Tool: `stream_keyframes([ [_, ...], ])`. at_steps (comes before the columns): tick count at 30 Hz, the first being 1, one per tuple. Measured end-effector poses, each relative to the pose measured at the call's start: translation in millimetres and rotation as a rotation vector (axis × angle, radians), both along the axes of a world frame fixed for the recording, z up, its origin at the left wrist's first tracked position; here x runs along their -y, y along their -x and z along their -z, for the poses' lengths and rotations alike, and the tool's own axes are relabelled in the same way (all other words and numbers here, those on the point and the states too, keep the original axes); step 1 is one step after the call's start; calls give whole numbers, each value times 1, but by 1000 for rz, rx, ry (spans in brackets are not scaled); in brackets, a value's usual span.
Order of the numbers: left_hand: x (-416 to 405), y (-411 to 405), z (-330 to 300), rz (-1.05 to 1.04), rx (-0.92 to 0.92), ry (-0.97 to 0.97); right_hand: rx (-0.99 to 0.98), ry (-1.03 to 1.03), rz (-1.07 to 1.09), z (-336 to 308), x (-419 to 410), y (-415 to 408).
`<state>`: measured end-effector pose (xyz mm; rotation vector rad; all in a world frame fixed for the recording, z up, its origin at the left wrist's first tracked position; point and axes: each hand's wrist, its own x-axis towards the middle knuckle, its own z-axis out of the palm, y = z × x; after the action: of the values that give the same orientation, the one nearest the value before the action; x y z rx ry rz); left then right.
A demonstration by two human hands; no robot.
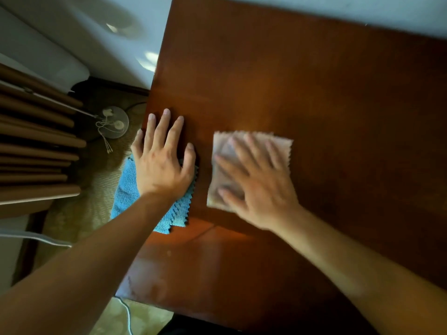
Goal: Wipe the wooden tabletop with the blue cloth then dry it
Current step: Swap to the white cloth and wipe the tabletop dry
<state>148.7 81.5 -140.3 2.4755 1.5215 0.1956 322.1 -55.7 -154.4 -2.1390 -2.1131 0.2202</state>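
The wooden tabletop (302, 93) fills the middle and right of the view. My left hand (162, 160) lies flat with straight, spread fingers at the table's left edge, its palm pressing on the blue cloth (125, 192), which hangs partly over that edge. My right hand (256, 182) is blurred and rests flat with spread fingers on a pale pink cloth (222, 151) lying on the tabletop a little right of the left hand.
Left of the table, on the carpeted floor, stands a round white fan base (116, 122) with a cord. Brown curtain folds (36, 146) hang at the far left. A white cable (125, 313) runs along the floor below the table's near corner.
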Motion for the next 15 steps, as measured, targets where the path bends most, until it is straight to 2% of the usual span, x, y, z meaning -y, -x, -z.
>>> stream_keyframes([
  [5,-1,1,2,14,-7,-7,72,27,246,-3,-48,-12],
  [12,-1,2,-2,27,63,35,-39,8,197,-2,56,85],
  [15,0,7,-8,59,114,55,7,57,134,-4,68,90],
])
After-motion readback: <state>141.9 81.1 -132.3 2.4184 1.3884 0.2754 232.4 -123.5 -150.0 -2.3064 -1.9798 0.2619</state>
